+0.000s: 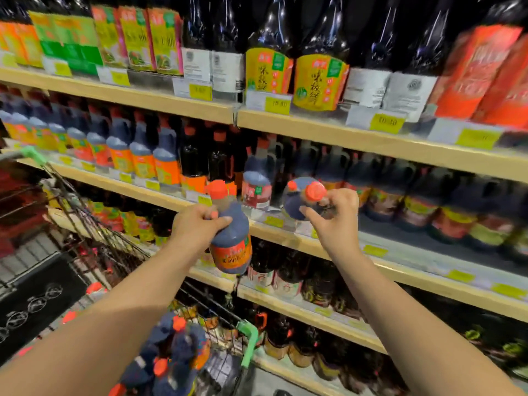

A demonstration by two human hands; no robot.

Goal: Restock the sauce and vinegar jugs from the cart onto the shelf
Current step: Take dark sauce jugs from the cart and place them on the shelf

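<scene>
at the front edge of the shelf we have two jugs in hand at once. our right hand holds the right jug by the handle beside its orange cap, fingers curled in there and thumb stretched along the dark shoulder. this jug tips cap-first toward us just over the shelf's lip, and we cannot tell whether its base touches the shelf. our left hand grips the left jug at the neck, fingers wrapped round it. that jug hangs nearly upright in front of the shelf, its base below the lip and clear of it. below the shelf and to its left, the cart holds more jugs with the same orange caps, so we judge the restock is partway, with a good deal left to move.

the step in hand looks like placing. the right jug is nearest to going down, and a bare strip of shelf lies just right of it, in front of a row standing at the shelf's back. the next move calls for righting that jug so its base lands flat on the shelf, then sliding it back toward the row. only then should our fingers let go. after that the left jug has to rise over the lip and settle on the shelf beside the first one.
</scene>
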